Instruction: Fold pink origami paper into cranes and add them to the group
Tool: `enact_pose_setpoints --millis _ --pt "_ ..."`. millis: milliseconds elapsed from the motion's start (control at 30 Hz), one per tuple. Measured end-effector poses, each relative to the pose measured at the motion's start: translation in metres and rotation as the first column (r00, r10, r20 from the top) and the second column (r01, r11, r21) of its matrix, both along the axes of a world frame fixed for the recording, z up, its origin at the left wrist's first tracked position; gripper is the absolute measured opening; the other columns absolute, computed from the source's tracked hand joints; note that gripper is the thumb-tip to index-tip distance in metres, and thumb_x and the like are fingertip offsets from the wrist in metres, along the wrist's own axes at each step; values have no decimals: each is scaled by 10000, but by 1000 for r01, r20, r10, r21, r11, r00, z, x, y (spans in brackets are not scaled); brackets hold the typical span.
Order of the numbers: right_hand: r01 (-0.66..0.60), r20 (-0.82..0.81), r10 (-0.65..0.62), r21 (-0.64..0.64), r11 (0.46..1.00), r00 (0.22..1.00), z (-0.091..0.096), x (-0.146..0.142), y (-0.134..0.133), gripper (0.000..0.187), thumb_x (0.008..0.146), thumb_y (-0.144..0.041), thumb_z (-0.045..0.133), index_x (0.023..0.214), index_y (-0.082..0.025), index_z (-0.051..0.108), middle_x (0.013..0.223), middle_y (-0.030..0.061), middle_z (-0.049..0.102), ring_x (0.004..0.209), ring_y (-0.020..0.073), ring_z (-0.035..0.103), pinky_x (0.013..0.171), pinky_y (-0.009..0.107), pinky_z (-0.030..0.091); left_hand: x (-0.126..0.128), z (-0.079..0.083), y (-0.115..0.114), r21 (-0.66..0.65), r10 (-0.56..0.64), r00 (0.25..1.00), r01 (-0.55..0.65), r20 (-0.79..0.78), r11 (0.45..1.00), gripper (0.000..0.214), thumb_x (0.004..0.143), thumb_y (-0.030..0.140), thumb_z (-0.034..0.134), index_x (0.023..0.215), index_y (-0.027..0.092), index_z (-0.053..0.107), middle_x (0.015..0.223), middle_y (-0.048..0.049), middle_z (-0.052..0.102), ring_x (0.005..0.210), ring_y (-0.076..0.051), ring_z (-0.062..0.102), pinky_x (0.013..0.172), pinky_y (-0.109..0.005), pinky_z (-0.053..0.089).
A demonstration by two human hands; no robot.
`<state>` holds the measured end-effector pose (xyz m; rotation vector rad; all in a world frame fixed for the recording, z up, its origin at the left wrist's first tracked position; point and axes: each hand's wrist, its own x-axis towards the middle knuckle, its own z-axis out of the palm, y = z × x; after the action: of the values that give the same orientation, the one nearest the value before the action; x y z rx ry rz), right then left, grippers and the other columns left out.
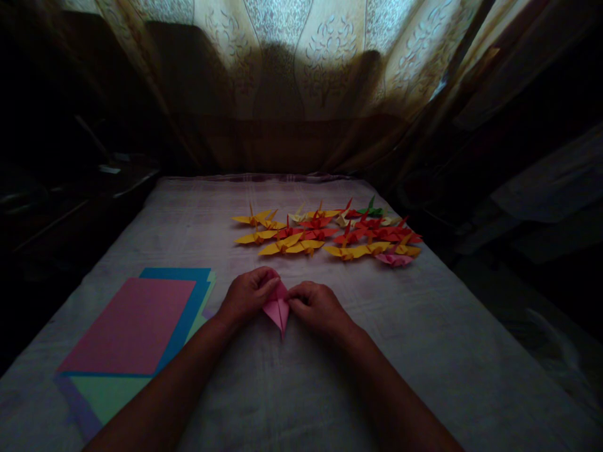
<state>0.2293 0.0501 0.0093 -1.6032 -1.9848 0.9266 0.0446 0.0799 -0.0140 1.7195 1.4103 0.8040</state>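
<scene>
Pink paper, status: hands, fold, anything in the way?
Left hand and right hand pinching the pink paper. Paper folded, point toward the person, on the cloth. Cranes beyond, sheet stack left, both apart.

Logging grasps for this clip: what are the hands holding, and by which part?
A folded pink paper, pinched at its upper corners: left hand on the left, right hand on the right; lower point free.

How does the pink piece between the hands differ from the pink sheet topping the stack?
The pink piece is folded to a point; the pink sheet lies flat, unfolded. The piece is held by the left hand and right hand; the sheet is untouched. The piece looks far smaller. Both are pink paper.
</scene>
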Motion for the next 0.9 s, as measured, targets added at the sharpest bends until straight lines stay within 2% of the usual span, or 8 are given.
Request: enact_pose_setpoints --millis 67,167,233,300,367,433,633,900 --pt "6 111 -7 11 1000 994 -1 -4 -1 229 809 -188 564 911 -246 760 930 13 742 858 154 650 741 228 426 -2 2 3 -16 -14 997 15 70 1000 332 796 473 546 925 198 679 840 -24 710 787 -199 648 710 -277 492" --pt "8 197 -10 11 1000 980 1 -7 -2 232 824 -207 546 905 -248 759 940 16 737 855 154 645 719 230 404 -11 11 8 -123 -7 989 25 148 992 391 795 488 511 985 185 668 901 -43 717 804 -208 656 701 -283 500" --pt "3 205 -5 11 1000 979 3 -8 -3 213 841 -250 548 894 -250 755 927 15 733 836 153 640 698 232 392 -22 18 10 -206 -24 994 46 104 977 358 776 455 514 954 184 666 869 -34 714 777 -202 653 679 -275 493" --pt "26 220 -31 24 999 975 4 -11 -3 213 866 -309 545 889 -247 748 920 19 729 824 156 636 686 240 382 -33 24 10 -254 -94 995 82 -33 964 286 738 404 544 887 195 671 820 -20 708 781 -205 645 667 -265 477" --pt "69 252 -77 41 997 965 3 -14 -5 224 880 -360 547 874 -239 736 913 25 726 815 160 635 676 246 374 -40 28 10 -266 -136 978 90 -159 960 236 708 372 565 832 203 673 786 -16 701 791 -211 638 657 -258 457" --pt "112 293 -125 60 992 948 1 -19 -6 244 876 -412 562 832 -228 717 883 29 719 786 162 632 657 251 365 -42 30 8 -272 -167 963 107 -210 956 213 696 363 574 799 206 676 776 -16 700 798 -213 635 660 -256 446" --pt "138 402 -161 84 987 902 4 -32 -6 456 817 -636 545 829 -206 695 865 73 707 775 211 651 654 285 397 -36 32 5 -326 -251 949 180 -192 928 282 711 416 560 838 197 684 842 -27 719 823 -222 649 699 -267 456" --pt "146 493 -135 17 989 860 16 -45 3 579 840 -648 479 1003 -144 713 981 176 708 922 310 676 735 363 464 -38 31 5 -297 -260 954 208 -149 932 258 713 425 550 783 215 683 794 -9 717 782 -207 651 677 -251 457"
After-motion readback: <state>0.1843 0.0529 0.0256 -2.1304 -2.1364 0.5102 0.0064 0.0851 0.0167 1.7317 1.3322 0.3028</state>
